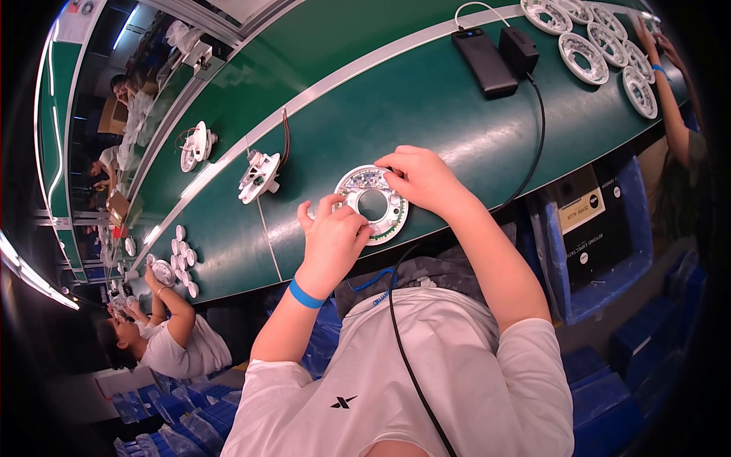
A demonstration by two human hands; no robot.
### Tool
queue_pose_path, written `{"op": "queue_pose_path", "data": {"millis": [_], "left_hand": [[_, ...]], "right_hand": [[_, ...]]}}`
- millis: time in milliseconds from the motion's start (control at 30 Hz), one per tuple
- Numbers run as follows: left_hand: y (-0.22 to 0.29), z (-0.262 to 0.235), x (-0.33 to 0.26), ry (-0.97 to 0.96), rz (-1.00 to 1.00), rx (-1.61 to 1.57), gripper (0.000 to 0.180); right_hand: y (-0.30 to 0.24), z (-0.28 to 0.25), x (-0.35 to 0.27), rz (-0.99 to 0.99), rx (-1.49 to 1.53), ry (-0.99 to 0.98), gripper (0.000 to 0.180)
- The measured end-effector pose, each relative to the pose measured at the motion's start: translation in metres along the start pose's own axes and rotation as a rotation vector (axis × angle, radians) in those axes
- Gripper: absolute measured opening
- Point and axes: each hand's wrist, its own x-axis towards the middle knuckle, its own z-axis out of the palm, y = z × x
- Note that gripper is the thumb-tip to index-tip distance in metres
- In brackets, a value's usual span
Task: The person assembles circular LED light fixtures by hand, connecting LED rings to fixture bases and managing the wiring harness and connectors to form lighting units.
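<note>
A round white ring-shaped housing (394, 217) lies on the green worktable in front of me, with a circuit board and a large hole in its middle. My left hand (333, 242) rests on its left side, fingers bent over the rim, one finger raised. At the upper right of the same housing, my right hand (421, 179) is closed on the edge, thumb and forefinger near the board. Just what the fingertips pinch is too small to tell. Left of the housing stands a white lamp-like assembly (260, 177) with dark wires.
A black power bank (484, 62) and a black adapter block (519, 52) with cables sit further back. Several white rings (583, 59) lie at the right, near another person's arm (672, 114). White round caps (181, 251) and a co-worker (179, 335) are at the left. A blue crate (560, 274) stands below the table.
</note>
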Motion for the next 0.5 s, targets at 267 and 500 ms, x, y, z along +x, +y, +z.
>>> {"op": "queue_pose_path", "data": {"millis": [267,500], "left_hand": [[0.0,0.002,0.007,-0.009,0.021,0.122,0.004],[0.004,0.011,0.008,0.058,-0.018,0.078,0.008]], "right_hand": [[0.0,-0.004,0.0,0.01,0.024,-0.011,0.024],[0.001,-0.003,0.0,0.008,0.003,-0.01,0.025]]}}
